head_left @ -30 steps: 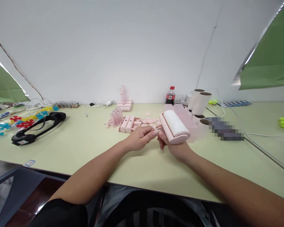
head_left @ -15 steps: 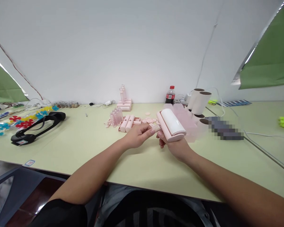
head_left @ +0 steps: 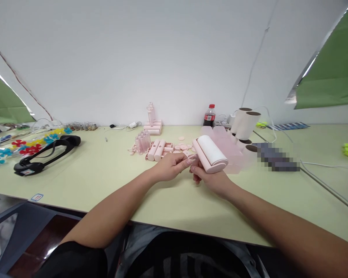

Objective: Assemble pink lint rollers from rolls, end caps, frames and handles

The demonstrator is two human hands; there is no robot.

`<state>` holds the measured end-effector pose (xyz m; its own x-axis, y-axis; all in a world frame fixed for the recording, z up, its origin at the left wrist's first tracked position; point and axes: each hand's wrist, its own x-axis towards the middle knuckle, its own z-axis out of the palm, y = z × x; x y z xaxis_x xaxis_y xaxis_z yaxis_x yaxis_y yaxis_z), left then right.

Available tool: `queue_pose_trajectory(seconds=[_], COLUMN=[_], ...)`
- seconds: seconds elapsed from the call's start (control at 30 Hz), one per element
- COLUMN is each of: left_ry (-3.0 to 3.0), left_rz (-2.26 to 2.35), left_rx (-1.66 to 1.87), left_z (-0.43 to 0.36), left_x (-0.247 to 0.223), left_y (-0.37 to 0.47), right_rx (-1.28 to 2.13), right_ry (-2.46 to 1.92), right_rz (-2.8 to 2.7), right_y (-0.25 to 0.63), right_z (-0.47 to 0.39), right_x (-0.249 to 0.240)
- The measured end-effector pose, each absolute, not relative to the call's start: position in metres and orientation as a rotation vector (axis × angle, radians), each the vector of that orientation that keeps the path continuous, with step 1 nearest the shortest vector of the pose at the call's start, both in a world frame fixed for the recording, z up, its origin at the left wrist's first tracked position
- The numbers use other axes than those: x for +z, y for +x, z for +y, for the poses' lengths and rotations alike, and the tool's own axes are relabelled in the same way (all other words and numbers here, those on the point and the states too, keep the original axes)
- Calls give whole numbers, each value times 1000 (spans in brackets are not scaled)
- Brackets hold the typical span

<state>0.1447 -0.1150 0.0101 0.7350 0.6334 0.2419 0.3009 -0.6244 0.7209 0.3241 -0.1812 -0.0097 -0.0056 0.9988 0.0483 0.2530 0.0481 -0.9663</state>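
Note:
A lint roller [head_left: 212,151] with a pink case and a white sheet roll is held tilted above the table by my right hand [head_left: 213,180]. The fingers of that hand curl beneath the case, partly hidden by it. Close by on the left, my left hand [head_left: 172,166] pinches a small pale pink part [head_left: 192,156] at the roller's near-left end. Whether this part is joined to the roller I cannot tell. Behind my left hand lie pink roller cases [head_left: 156,150], flat pink discs [head_left: 183,147] and a cluster of clear pink handles [head_left: 142,141].
White paper rolls [head_left: 248,125] stand at the right beside pink translucent covers [head_left: 220,136]. A cola bottle [head_left: 209,116] is near the wall. A pixelated dark object [head_left: 278,157] and cables lie farther right. A black headset strap [head_left: 46,156] and colourful flower pieces [head_left: 31,150] occupy the left.
The lint roller has turned slightly in my right hand, and its white roll looks more matte. My left hand stays at its end with the small pink part. The view has shifted a little.

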Motion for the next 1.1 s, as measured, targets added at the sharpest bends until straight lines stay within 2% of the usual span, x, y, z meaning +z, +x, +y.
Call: queue_pose_trajectory(seconds=[1.1], left_ry=[2248], left_rz=[679], left_rx=[620], left_z=[-117], left_x=[8], left_y=[146], right_rx=[1073], right_ry=[-1378], right_rz=[-1440], right_y=[324], right_z=[-180], right_x=[-13])
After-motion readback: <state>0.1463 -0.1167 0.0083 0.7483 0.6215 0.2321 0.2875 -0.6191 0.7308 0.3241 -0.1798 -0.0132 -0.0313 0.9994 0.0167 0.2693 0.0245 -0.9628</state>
